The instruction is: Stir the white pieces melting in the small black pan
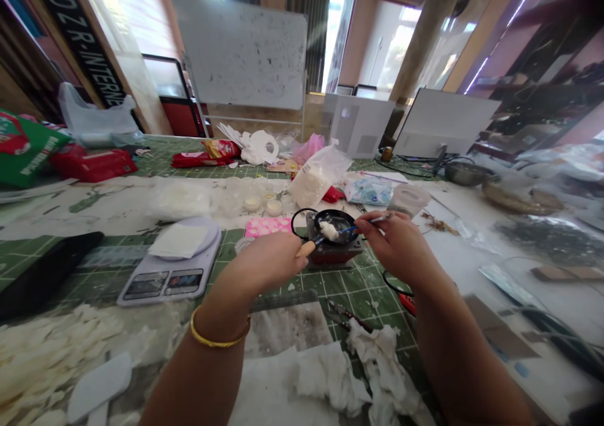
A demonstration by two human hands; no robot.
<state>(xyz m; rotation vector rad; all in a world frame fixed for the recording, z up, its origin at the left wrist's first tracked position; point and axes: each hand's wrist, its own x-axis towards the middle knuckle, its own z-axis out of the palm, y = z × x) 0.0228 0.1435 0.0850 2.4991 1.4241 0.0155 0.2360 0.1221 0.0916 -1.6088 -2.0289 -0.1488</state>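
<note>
My left hand (271,263) is closed round the wooden handle (306,248) of a tiny black pan (340,221). The pan rests on a small dark red stove (333,253) on the green cutting mat. A white lump (329,229) lies in the pan. My right hand (396,243) pinches a thin blue-tipped tool (370,222) whose end reaches into the pan beside the lump. A gold bangle (218,339) circles my left wrist.
A white kitchen scale (170,263) stands to the left, a pink pad (268,226) behind the stove. A plastic bag of white grains (317,177), small cups, crumpled tissues (372,366), red-handled scissors (402,297) and a whiteboard (243,51) surround the spot.
</note>
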